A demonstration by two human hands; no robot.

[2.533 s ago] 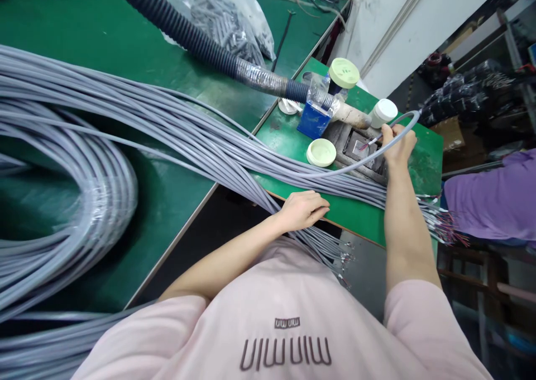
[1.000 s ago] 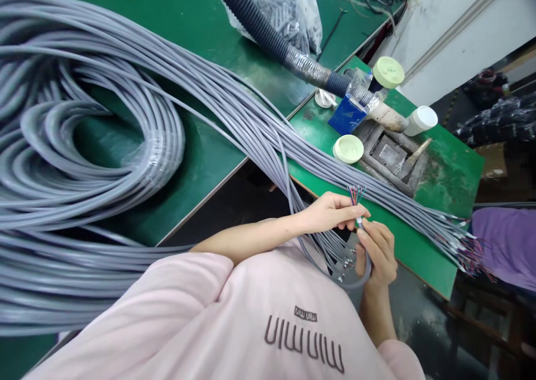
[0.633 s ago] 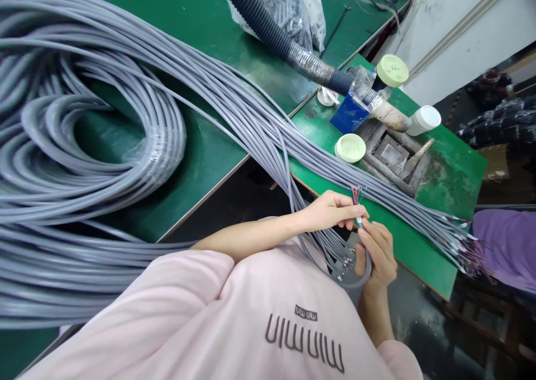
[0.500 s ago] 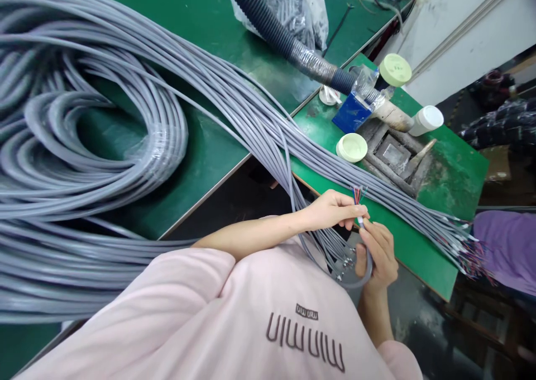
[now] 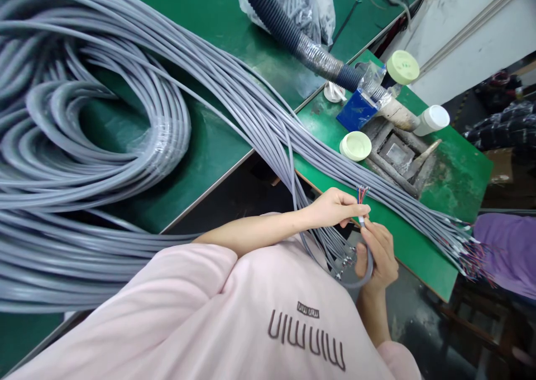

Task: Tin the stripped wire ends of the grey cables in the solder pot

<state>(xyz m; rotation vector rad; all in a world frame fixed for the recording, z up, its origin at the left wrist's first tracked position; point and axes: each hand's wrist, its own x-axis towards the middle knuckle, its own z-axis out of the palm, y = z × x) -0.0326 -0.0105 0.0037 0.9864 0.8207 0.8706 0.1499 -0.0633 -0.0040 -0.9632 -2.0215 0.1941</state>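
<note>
In my right hand (image 5: 380,255) is a grey cable (image 5: 365,276), its end bent upward and the fingers wrapped round it. My left hand (image 5: 340,207) pinches that same end near a white band, just below the fanned coloured wires (image 5: 362,194) that stick out of the sheath. The two hands almost touch. Below them hang more grey cables (image 5: 330,243), whose ends show small metal tips. Beyond my hands a long bundle of grey cables (image 5: 335,159) runs over the green table to stripped, coloured wire ends (image 5: 473,257) at the right.
Large coils of grey cable (image 5: 167,139) fill the left table. A soldering pot (image 5: 396,153) stands on the right table, beside a blue hood on a black hose (image 5: 276,17), an open round tub (image 5: 355,146) and a white-capped jar (image 5: 434,119). A person's purple sleeve (image 5: 508,251) shows at right.
The coloured wires at the cable end have shifted and turned slightly between my left fingers. Both hands keep their hold in nearly the same place; the view has moved a little.
</note>
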